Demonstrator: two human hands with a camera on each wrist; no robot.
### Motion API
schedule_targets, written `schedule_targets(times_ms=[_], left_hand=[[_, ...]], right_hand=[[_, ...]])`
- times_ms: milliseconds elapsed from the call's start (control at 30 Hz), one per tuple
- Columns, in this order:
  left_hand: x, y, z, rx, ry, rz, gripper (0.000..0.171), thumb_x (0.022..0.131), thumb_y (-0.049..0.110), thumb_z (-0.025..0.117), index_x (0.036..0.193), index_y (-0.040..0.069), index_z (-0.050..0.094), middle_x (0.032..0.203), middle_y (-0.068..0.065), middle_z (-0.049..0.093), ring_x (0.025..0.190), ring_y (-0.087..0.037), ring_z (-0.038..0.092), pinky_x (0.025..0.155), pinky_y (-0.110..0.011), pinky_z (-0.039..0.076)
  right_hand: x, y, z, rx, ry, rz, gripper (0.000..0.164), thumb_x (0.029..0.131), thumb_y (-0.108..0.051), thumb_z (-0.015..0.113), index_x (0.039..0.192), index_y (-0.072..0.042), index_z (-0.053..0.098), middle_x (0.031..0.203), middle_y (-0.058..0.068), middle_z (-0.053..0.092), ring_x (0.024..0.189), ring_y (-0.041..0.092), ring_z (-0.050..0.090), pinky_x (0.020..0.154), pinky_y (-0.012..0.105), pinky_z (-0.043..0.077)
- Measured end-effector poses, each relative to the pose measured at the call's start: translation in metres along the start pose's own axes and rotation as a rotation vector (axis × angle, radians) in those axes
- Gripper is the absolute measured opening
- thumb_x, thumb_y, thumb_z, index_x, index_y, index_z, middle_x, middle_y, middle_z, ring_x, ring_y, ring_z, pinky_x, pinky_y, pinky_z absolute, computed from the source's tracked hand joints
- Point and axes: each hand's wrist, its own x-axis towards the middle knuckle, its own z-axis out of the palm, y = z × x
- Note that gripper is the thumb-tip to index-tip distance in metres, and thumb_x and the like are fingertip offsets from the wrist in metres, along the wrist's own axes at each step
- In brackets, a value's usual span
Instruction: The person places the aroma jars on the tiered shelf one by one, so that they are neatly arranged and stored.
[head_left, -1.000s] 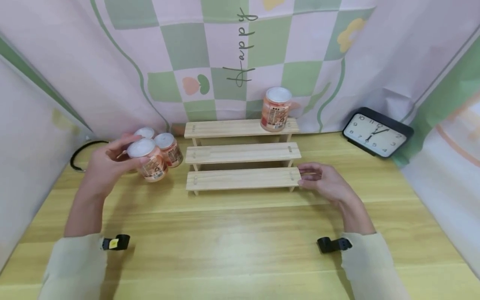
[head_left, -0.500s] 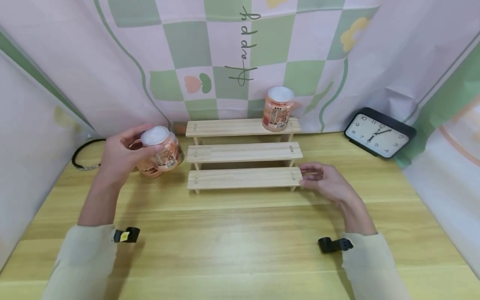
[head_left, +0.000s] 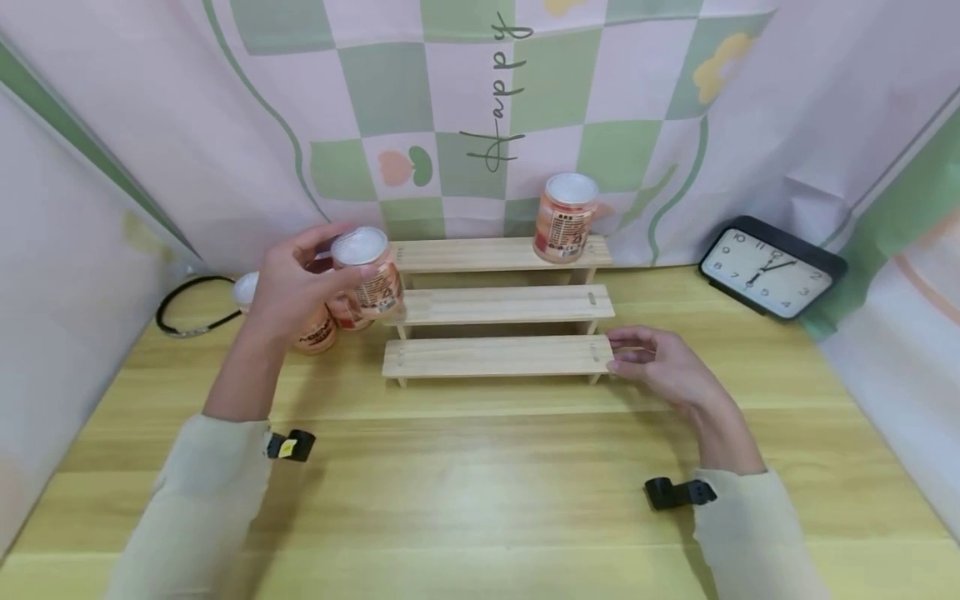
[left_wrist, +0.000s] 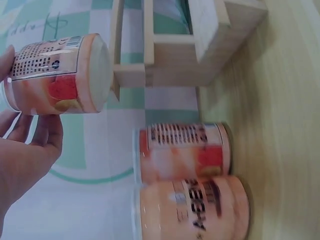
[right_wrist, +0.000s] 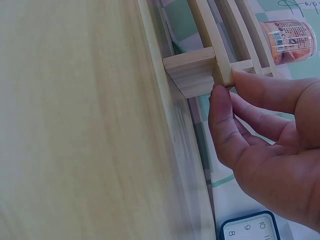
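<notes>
My left hand (head_left: 300,279) grips an orange can with a whitish lid (head_left: 371,271), raised off the table near the left end of a three-step wooden rack (head_left: 498,358). In the left wrist view that can (left_wrist: 55,75) hangs apart from the rack. Two more such cans stand on the table below it, a printed can (left_wrist: 182,152) and a lettered can (left_wrist: 195,210). On the rack's top step, toward the right, stands another can (head_left: 566,221). My right hand (head_left: 663,367) pinches the right end of the lowest step between thumb and fingers, as the right wrist view shows.
A black clock (head_left: 772,267) stands at the back right. At the left lies a black cord loop (head_left: 168,308). Behind the rack hangs a checkered curtain (head_left: 465,100); the wooden tabletop (head_left: 480,483) stretches in front.
My left hand has lifted the can and carried it rightward and up toward the rack, uncovering the cans behind. The right hand keeps its hold on the lowest step.
</notes>
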Motion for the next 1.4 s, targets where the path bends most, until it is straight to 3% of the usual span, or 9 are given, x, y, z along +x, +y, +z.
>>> schedule_targets(times_ms=[200, 367, 567, 967, 1233, 1400], left_hand=[[0.011, 0.007, 0.015, -0.071, -0.023, 0.029, 0.058, 0.083, 0.017, 0.087, 0.137, 0.014, 0.066, 0.130, -0.009, 0.062, 0.107, -0.024, 0.058, 0.079, -0.022, 0.053], [0.022, 0.010, 0.026, -0.088, -0.020, 0.020, 0.058, 0.083, 0.015, 0.086, 0.137, 0.012, 0.065, 0.131, -0.010, 0.060, 0.108, -0.024, 0.060, 0.082, -0.023, 0.053], [0.030, 0.010, 0.034, -0.118, -0.029, 0.003, 0.060, 0.084, 0.012, 0.084, 0.140, 0.008, 0.062, 0.130, -0.012, 0.060, 0.108, -0.024, 0.059, 0.075, -0.025, 0.056], [0.041, 0.006, 0.043, -0.114, -0.022, 0.027, 0.061, 0.084, 0.015, 0.084, 0.140, 0.009, 0.062, 0.131, -0.010, 0.060, 0.108, -0.022, 0.056, 0.085, -0.025, 0.051], [0.049, -0.001, 0.049, -0.171, -0.086, 0.079, 0.065, 0.085, 0.015, 0.081, 0.145, 0.011, 0.056, 0.131, -0.010, 0.059, 0.108, -0.020, 0.055, 0.081, -0.025, 0.050], [0.053, -0.001, 0.055, -0.162, -0.096, 0.112, 0.064, 0.086, 0.016, 0.081, 0.145, 0.008, 0.055, 0.132, -0.010, 0.058, 0.117, -0.021, 0.054, 0.092, -0.030, 0.048]], right_hand=[[0.000, 0.000, -0.001, -0.005, 0.005, -0.003, 0.058, 0.095, -0.003, 0.066, 0.148, 0.005, 0.043, 0.143, 0.026, 0.049, 0.127, 0.038, 0.051, 0.089, 0.022, 0.053], [0.000, 0.000, -0.002, -0.010, 0.003, -0.015, 0.058, 0.095, -0.003, 0.067, 0.147, 0.005, 0.043, 0.142, 0.026, 0.049, 0.126, 0.039, 0.051, 0.089, 0.022, 0.053], [0.000, 0.001, -0.002, -0.009, 0.005, -0.009, 0.057, 0.095, -0.002, 0.066, 0.147, 0.006, 0.043, 0.142, 0.026, 0.049, 0.126, 0.038, 0.051, 0.089, 0.021, 0.052], [-0.001, 0.001, 0.000, 0.023, -0.001, -0.019, 0.058, 0.094, 0.000, 0.066, 0.146, 0.008, 0.043, 0.141, 0.027, 0.048, 0.125, 0.038, 0.051, 0.089, 0.022, 0.053], [-0.001, 0.001, 0.000, 0.025, -0.002, -0.019, 0.057, 0.095, 0.001, 0.065, 0.147, 0.007, 0.042, 0.142, 0.027, 0.048, 0.123, 0.036, 0.053, 0.090, 0.024, 0.054], [-0.001, 0.001, 0.001, 0.017, 0.000, -0.029, 0.057, 0.096, -0.002, 0.066, 0.147, 0.008, 0.042, 0.143, 0.028, 0.048, 0.124, 0.036, 0.052, 0.088, 0.022, 0.053]])
